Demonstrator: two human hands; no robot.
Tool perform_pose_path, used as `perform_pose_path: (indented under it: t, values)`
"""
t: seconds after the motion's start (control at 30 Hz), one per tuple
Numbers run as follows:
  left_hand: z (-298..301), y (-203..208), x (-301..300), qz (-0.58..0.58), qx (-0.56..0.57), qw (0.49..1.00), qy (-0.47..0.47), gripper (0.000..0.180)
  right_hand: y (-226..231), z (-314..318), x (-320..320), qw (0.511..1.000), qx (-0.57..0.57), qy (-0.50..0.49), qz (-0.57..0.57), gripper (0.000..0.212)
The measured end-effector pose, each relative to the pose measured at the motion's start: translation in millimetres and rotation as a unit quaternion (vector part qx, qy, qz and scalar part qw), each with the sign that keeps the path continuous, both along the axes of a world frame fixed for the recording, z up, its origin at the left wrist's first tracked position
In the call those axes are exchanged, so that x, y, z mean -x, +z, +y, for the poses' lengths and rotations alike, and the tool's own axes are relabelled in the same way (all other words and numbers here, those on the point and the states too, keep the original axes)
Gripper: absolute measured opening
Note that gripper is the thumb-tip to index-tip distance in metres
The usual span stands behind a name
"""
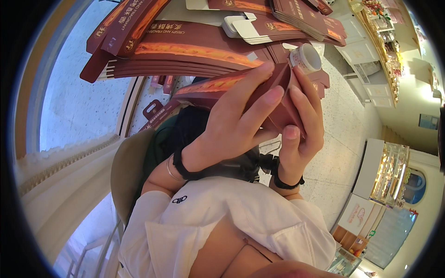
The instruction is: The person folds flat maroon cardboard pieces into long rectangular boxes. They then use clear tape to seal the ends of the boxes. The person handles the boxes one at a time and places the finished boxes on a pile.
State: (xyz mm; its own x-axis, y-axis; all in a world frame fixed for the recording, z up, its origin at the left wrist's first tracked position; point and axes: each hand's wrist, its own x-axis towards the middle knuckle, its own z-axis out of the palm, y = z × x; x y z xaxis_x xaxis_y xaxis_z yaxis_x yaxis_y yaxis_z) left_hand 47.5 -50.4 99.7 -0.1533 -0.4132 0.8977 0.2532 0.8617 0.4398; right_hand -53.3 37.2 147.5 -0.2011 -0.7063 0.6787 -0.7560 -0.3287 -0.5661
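A long maroon carton with an orange flame-like stripe lies between my two hands, its near end folded into slanting panels. My left hand grips it from the left, fingers over its top. Along the right edge of that end, my right hand has its fingers curled around, with the thumb below. The carton's underside is hidden. Just beyond it a pile of flat maroon cartons carries the same stripe. A small white tub sits close past my right fingertips.
More maroon cartons lie across the pile at the far left. Another stack of folded cartons is at the far middle, partly overhanging. A maroon piece with a handle cut-out is lower left. White cabinets and a lit display case stand to the right.
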Motion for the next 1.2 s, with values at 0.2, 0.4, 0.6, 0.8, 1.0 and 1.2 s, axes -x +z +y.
perform_pose_path:
  t: [0.2,0.4,0.6,0.8,1.0,1.2]
  values:
    - [1.0,-2.7,6.4,0.021,0.012,1.0,0.007,0.075,3.6,0.8,-6.7,0.997,-0.002,-0.071,0.033,0.031]
    - [5.1,-2.9,8.6,-0.02,-0.032,0.999,-0.016,0.079,0.5,3.7,-8.0,0.993,-0.003,-0.103,0.056,0.032]
    - [-3.7,3.9,3.8,-0.037,0.008,0.999,-0.016,0.072,7.4,4.2,0.5,0.991,-0.04,-0.06,0.112,0.042]
    - [-5.9,3.9,1.3,-0.044,0.007,0.999,-0.025,0.064,-3.9,-0.2,5.9,0.998,0.038,0.01,0.04,0.051]
    - [-5.5,2.7,-5.8,-0.051,0.023,0.998,-0.029,0.074,-12.0,-1.0,14.5,0.987,0.115,0.024,0.108,0.049]
    - [-29.5,15.6,-40.8,-0.217,-0.113,0.963,-0.115,0.1,-3.8,8.7,37.5,0.981,0.152,0.073,0.098,0.034]
